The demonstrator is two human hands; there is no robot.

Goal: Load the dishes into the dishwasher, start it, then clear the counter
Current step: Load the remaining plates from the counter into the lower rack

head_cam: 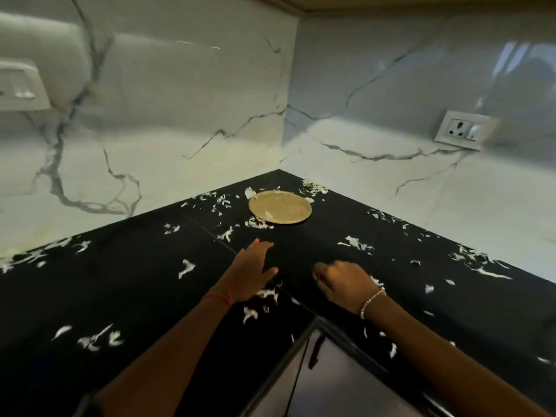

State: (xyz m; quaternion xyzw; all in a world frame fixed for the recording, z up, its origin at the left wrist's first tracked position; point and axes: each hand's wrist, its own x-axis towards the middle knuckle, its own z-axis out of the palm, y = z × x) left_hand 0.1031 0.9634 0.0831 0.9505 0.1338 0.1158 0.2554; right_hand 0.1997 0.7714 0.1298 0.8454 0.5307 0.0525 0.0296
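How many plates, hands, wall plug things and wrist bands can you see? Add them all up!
Plates: 1, the golden plate
Hands: 2, left hand and right hand
Wall fittings: 2, switch plate and socket
Wrist bands: 2, red thread and bead bracelet
Total: 7

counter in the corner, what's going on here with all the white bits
A person is working at a black counter littered with pale shreds. Their left grip reaches forward over the surface with fingers straight. Their right grip is curled beside it, and it is unclear whether it holds any shreds. A round golden plate sits untouched near the back corner.
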